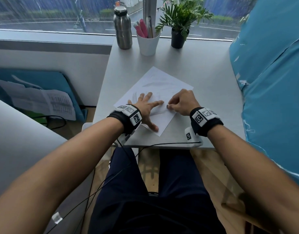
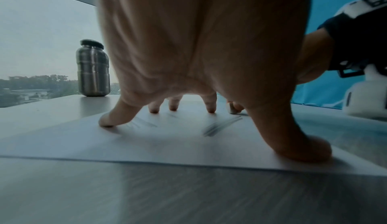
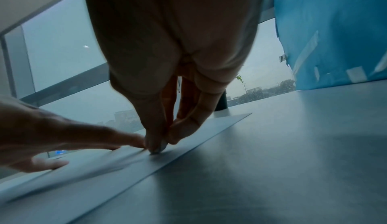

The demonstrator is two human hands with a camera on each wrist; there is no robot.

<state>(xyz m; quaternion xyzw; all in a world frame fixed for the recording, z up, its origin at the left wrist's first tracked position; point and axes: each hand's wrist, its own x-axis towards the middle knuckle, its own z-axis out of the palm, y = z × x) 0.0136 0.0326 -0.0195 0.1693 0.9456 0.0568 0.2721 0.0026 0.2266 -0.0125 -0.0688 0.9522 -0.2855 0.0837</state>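
Observation:
A white sheet of paper [image 1: 164,81] with grey pencil strokes lies askew on the pale table [image 1: 209,73]. My left hand [image 1: 146,106] presses flat on its near part, fingers spread; the left wrist view shows the fingertips [image 2: 108,121] and thumb down on the paper [image 2: 146,144]. My right hand [image 1: 179,102] pinches a small greyish eraser-like piece [image 1: 167,107] against the sheet, just right of my left index finger. In the right wrist view the thumb and fingers close on that piece [image 3: 156,150] where it meets the paper [image 3: 104,169]. It also shows in the left wrist view as a small grey stub [image 2: 232,110].
At the table's far edge by the window stand a steel bottle [image 1: 122,27], a white cup of pens [image 1: 148,42] and a potted plant [image 1: 178,22]. A large blue wrapped bulk [image 1: 272,81] borders the table's right side. Thin black cables [image 1: 162,144] run along the near edge.

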